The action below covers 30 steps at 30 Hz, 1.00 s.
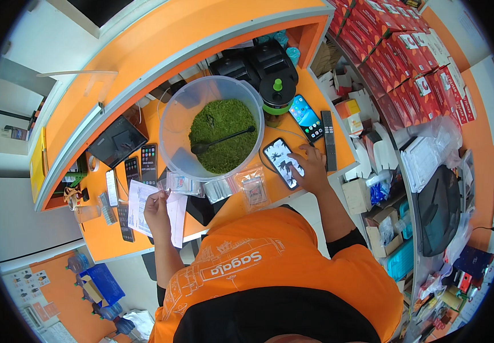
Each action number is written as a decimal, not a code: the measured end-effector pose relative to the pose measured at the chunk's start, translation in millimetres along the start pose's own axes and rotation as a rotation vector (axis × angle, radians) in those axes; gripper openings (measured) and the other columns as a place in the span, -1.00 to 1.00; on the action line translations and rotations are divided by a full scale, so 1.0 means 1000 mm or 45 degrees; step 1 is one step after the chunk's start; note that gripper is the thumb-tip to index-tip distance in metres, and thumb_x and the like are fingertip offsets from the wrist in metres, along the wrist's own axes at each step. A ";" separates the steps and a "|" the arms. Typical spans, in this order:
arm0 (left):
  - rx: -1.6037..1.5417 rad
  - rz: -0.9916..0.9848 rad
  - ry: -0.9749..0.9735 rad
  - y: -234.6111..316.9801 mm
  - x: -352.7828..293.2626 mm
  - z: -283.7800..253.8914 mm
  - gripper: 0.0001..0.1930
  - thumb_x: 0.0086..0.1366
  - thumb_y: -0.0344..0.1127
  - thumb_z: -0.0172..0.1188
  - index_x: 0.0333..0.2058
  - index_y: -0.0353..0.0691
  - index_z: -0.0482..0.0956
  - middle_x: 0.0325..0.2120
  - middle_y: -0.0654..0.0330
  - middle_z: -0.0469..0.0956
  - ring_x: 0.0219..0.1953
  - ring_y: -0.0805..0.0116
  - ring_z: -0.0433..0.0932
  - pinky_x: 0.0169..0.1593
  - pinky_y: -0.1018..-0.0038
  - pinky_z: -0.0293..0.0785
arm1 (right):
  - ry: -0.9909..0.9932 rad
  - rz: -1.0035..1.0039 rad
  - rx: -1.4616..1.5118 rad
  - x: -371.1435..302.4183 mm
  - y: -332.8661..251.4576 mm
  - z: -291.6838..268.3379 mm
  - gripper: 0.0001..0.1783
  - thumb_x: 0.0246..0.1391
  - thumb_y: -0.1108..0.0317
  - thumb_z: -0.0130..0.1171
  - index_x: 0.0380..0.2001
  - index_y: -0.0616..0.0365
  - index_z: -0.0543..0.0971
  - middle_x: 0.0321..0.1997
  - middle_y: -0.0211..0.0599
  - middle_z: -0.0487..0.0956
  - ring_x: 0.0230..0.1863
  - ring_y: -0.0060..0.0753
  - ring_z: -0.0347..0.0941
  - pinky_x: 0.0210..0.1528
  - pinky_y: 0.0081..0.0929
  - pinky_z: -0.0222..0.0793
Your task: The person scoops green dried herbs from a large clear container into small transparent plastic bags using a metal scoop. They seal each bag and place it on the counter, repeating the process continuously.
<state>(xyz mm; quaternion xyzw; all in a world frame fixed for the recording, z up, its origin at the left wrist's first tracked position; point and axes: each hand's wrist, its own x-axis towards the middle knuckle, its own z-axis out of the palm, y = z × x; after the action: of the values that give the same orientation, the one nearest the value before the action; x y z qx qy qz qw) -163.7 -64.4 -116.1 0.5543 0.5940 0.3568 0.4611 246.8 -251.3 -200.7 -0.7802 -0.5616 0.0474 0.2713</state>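
Observation:
My right hand (314, 170) is over a phone (279, 160) on the orange table, its fingers apart and a fingertip at the lit screen, which shows a dark pattern on white. My left hand (156, 212) is closed in a pinch above white papers (176, 218), beside a clear plastic packet (185, 184); what its fingertips hold is too small to make out. Between the hands lie a silvery packet (218, 190) and another clear packet (254, 191). Behind them stands a big clear tub (170, 134) of shredded green stuff (218, 157) with a black spoon (224, 140) in it.
A lidded jar (277, 97) and a second lit phone (306, 117) stand right of the tub, near a black remote-like bar (328, 140). Several phones and a dark tablet (117, 141) lie at left. Shelves with red boxes (415, 103) rise at right.

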 end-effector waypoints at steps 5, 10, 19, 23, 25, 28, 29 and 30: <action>0.018 0.047 -0.034 -0.003 0.000 -0.001 -0.92 0.43 -0.43 0.18 -0.22 -0.33 0.57 -0.06 -0.03 0.64 0.05 0.33 0.58 0.13 0.45 0.46 | -0.029 -0.081 -0.019 -0.001 -0.004 0.003 -0.66 0.03 0.18 0.33 -0.06 -0.28 0.70 0.21 -0.23 0.44 0.25 -0.10 0.29 0.18 -0.08 0.09; 0.157 0.157 0.018 -0.008 0.000 -0.003 -0.93 0.37 -0.46 0.25 -0.23 -0.31 0.56 -0.07 0.01 0.56 0.03 0.32 0.54 0.15 0.42 0.46 | -0.018 -0.134 0.000 -0.004 0.005 -0.003 -0.75 0.01 0.20 0.33 -0.19 -0.25 0.75 0.22 -0.27 0.45 0.27 -0.10 0.27 0.20 -0.04 0.06; 0.217 0.180 0.038 -0.014 -0.001 -0.004 -0.89 0.33 -0.44 0.31 -0.29 -0.29 0.54 -0.28 0.22 0.52 -0.23 0.45 0.46 -0.07 0.49 0.42 | -0.010 -0.238 0.074 -0.018 0.019 -0.021 -0.91 -0.07 0.26 0.38 -0.51 -0.01 0.76 0.13 -0.28 0.53 0.23 -0.06 0.30 0.19 0.00 0.03; 0.205 0.191 0.026 -0.017 -0.001 -0.003 -0.87 0.32 -0.43 0.32 -0.29 -0.28 0.53 -0.32 0.23 0.51 -0.27 0.46 0.45 -0.08 0.50 0.42 | 0.012 -0.243 0.094 -0.021 0.019 -0.024 -0.87 -0.07 0.27 0.38 -0.56 0.05 0.74 0.10 -0.27 0.55 0.21 -0.05 0.31 0.18 0.00 0.04; 0.191 0.208 0.022 -0.021 0.000 -0.003 -0.86 0.32 -0.43 0.33 -0.29 -0.27 0.52 -0.34 0.25 0.49 -0.28 0.46 0.44 -0.09 0.51 0.41 | 0.023 -0.242 0.097 -0.021 0.018 -0.024 -0.87 -0.06 0.27 0.38 -0.57 0.06 0.74 0.10 -0.27 0.55 0.20 -0.05 0.32 0.17 0.00 0.04; 0.166 0.197 0.003 -0.019 0.000 -0.001 -0.85 0.31 -0.44 0.33 -0.32 -0.25 0.49 -0.36 0.28 0.46 -0.31 0.51 0.42 -0.15 0.55 0.39 | 0.040 -0.241 0.101 -0.022 0.019 -0.023 -0.86 -0.06 0.27 0.37 -0.58 0.06 0.74 0.09 -0.27 0.55 0.20 -0.05 0.32 0.17 -0.01 0.04; 0.151 0.167 -0.008 -0.017 -0.001 0.000 -0.84 0.31 -0.45 0.33 -0.33 -0.24 0.48 -0.37 0.29 0.46 -0.32 0.53 0.41 -0.17 0.56 0.38 | 0.045 -0.242 0.100 -0.022 0.020 -0.022 -0.86 -0.06 0.27 0.37 -0.58 0.06 0.74 0.09 -0.27 0.55 0.20 -0.05 0.32 0.17 -0.01 0.04; 0.135 0.137 -0.018 -0.013 -0.002 0.001 -0.84 0.31 -0.45 0.33 -0.34 -0.24 0.47 -0.37 0.30 0.45 -0.34 0.54 0.40 -0.19 0.58 0.37 | 0.049 -0.242 0.100 -0.022 0.021 -0.021 -0.85 -0.06 0.27 0.37 -0.59 0.06 0.74 0.08 -0.27 0.55 0.20 -0.04 0.32 0.17 -0.01 0.04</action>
<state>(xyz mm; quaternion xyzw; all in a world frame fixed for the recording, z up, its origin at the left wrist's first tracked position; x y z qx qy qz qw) -167.5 -68.3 -128.2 0.6116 0.5782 0.3451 0.4154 264.4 -283.6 -197.7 -0.7131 -0.6254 0.0284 0.3156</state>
